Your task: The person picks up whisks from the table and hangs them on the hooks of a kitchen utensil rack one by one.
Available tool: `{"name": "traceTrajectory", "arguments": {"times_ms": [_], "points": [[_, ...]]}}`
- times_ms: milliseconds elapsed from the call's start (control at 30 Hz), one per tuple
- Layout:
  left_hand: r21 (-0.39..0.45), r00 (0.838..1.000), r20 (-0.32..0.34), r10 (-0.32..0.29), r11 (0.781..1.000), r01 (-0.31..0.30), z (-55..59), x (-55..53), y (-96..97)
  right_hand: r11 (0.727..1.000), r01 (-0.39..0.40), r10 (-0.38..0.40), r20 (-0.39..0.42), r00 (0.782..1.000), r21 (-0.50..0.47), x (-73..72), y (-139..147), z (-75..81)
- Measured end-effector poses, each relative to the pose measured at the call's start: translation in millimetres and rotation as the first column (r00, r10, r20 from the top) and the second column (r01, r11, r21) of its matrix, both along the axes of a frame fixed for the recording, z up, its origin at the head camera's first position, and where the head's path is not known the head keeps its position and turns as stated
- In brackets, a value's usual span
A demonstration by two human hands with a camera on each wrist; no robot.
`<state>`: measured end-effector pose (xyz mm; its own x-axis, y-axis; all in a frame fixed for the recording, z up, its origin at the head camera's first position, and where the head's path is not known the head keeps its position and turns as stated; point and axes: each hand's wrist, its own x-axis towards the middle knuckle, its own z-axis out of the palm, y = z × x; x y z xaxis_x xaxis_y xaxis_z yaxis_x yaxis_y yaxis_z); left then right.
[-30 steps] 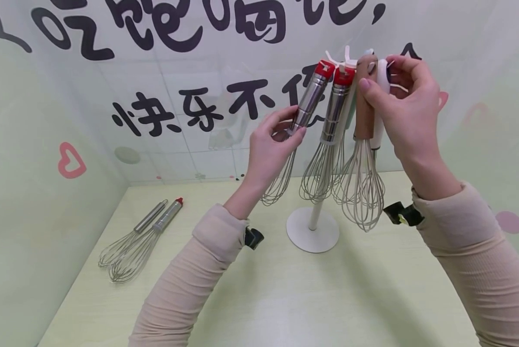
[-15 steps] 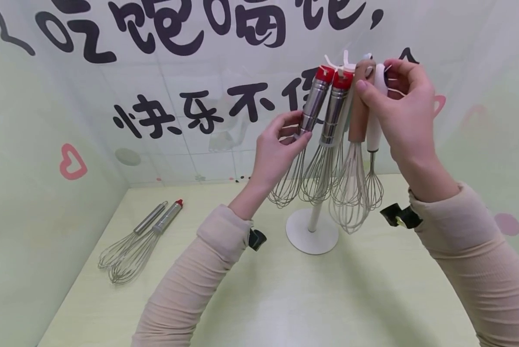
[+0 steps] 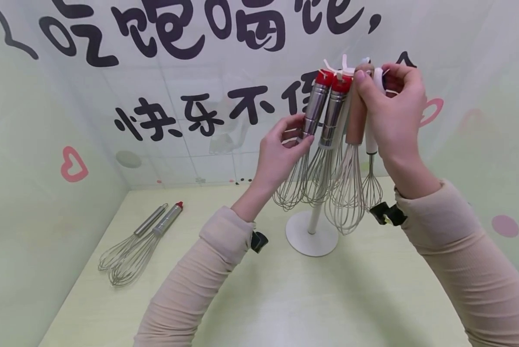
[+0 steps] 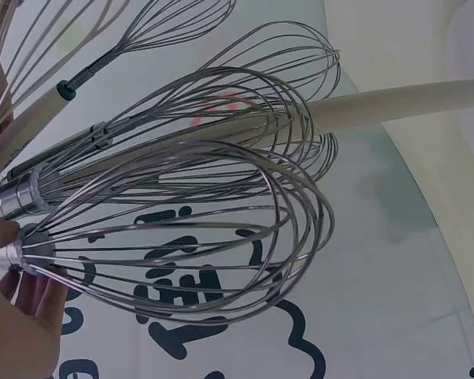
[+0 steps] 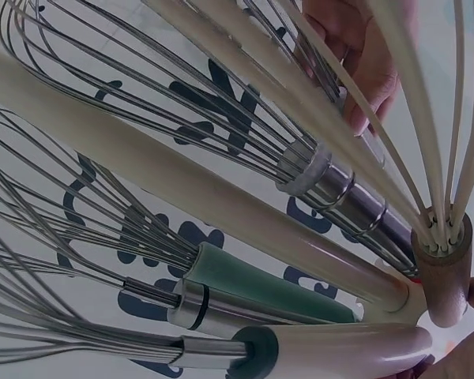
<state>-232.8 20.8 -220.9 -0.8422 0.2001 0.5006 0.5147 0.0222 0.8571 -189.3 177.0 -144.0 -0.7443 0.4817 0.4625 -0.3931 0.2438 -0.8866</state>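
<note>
My left hand (image 3: 281,149) grips a steel whisk with a red cap (image 3: 314,103) low on its handle, beside a second red-capped whisk (image 3: 334,111). Both hang from the top of a white stand (image 3: 295,233). Up at the hooks, my right hand (image 3: 395,111) has its thumb on the top of a wooden-handled whisk (image 3: 355,120), with fingers behind a white-handled whisk (image 3: 371,137). In the right wrist view a green-handled whisk (image 5: 261,284) and another steel-handled whisk (image 5: 213,308) hang behind. Part of the hook ring is hidden by handles and fingers.
Two more whisks lie on the table at the left, one with a plain steel handle (image 3: 148,221) and one red-tipped (image 3: 167,219). The table (image 3: 250,299) is pale. A wall with large black characters (image 3: 203,115) stands close behind the stand.
My left hand has moved right, bringing its whisk closer to the neighbouring red-capped one. My right hand has shifted left, and the wooden-handled whisk has swung left, so the small white-handled whisk's wires show.
</note>
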Motion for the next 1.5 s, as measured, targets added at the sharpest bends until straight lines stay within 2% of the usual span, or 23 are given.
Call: {"name": "traceTrajectory", "arguments": {"times_ms": [333, 700, 833, 1133, 1500], "points": [[-0.040, 1.000, -0.003, -0.022, 0.999, 0.022, -1.6, 0.1, 2.5, 0.999, -0.020, 0.020, 0.002, 1.000, -0.025, 1.8, 0, 0.2], [-0.068, 1.000, -0.006, -0.023, 0.997, 0.022, -3.1, -0.5, 2.3, 0.998, -0.044, 0.043, -0.011, 0.999, -0.038, 1.4, 2, -0.4], [-0.073, 1.000, 0.001, -0.018, 0.997, 0.019, -3.4, -0.4, 2.3, 0.997, -0.063, 0.064, 0.007, 0.998, -0.035, 1.9, 4, 0.3], [-0.075, 1.000, 0.008, -0.014, 0.997, 0.015, -3.6, 0.0, 2.3, 0.994, -0.105, 0.102, 0.073, 0.992, 0.036, 1.9, 13, 1.5], [-0.087, 1.000, -0.005, -0.007, 0.996, 0.007, -4.5, 0.1, 1.4, 0.990, -0.120, 0.114, 0.071, 0.991, 0.079, 0.5, 20, 0.9]]}}
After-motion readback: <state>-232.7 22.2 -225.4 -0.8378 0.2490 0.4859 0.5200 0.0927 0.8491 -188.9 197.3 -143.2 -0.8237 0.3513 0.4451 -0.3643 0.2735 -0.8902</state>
